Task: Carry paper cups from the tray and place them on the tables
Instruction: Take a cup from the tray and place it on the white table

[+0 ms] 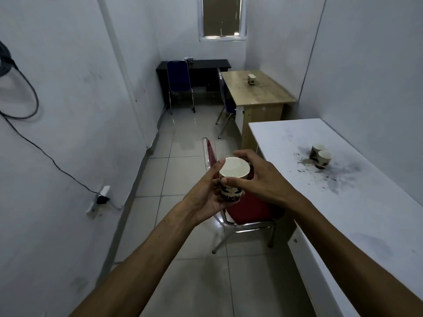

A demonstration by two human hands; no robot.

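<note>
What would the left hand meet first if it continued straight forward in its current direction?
Probably the backrest of the red chair, just beyond the left hand holding the paper cup. Depth is unclear; it may pass above.

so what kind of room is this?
Probably a small office or meeting room: three desks along the walls, metal-frame chairs and a tiled floor. Both hands hold a paper cup over the red chair.
</note>
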